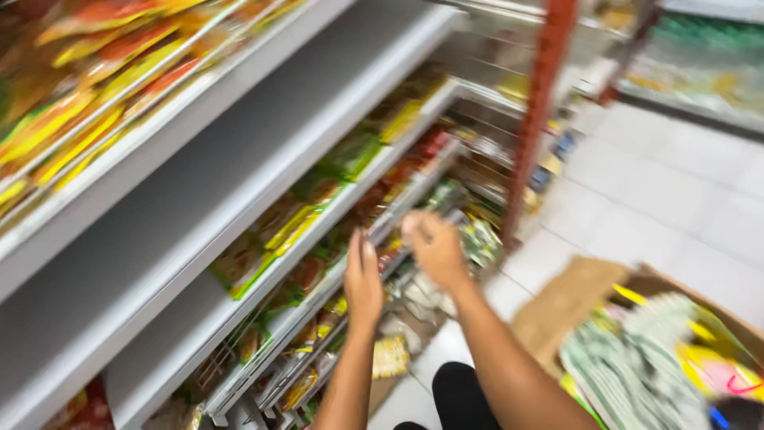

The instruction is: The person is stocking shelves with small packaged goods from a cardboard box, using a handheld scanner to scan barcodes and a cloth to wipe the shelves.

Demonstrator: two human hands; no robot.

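Motion-blurred shop shelf (263, 171), left hand (362, 279) flat and open, right hand (436, 247) curled, grip unclear, packets (294, 227) smeared, cardboard box (573, 299) cut off

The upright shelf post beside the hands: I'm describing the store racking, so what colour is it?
Red-orange; the upright metal shelf post shows best in the head view.

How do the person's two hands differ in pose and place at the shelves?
The left hand is flat with fingers straight, while the right hand is curled. The left hand sits nearer the shelf rail; the right hand is farther along, by green packets. Both are bare and blurred.
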